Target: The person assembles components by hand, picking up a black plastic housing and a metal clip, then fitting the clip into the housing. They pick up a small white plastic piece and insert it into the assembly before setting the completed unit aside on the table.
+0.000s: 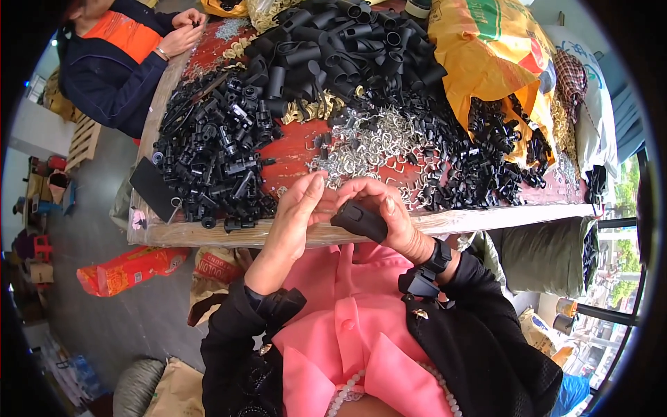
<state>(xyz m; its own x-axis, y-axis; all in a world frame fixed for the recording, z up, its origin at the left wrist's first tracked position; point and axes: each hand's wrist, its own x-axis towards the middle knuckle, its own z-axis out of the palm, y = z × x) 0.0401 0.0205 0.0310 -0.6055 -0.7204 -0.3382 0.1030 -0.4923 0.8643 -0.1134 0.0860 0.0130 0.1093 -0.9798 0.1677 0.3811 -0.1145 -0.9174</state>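
Just over the table's front edge, my right hand (pixel 394 214) is wrapped round a short black plastic tube (pixel 359 222), which tilts down to the right. My left hand (pixel 297 214) is beside the tube's left end, thumb raised and fingers stretched toward it; whether their tips touch it is partly hidden. No object shows in the left palm. Beyond my hands lies a heap of small silver bent metal clips (pixel 368 147). Loose black plastic fittings (pixel 222 142) are piled to the left, and larger black tubes (pixel 326 52) at the back.
Small black parts (pixel 462 174) spread to the right, by a yellow sack (pixel 486 52) spilling more. Brass-coloured pieces (pixel 313 109) lie mid-table. A co-worker's hands (pixel 184 33) work at the far left. The wooden table edge (pixel 479 219) runs before me; a red bag (pixel 132 271) lies on the floor.
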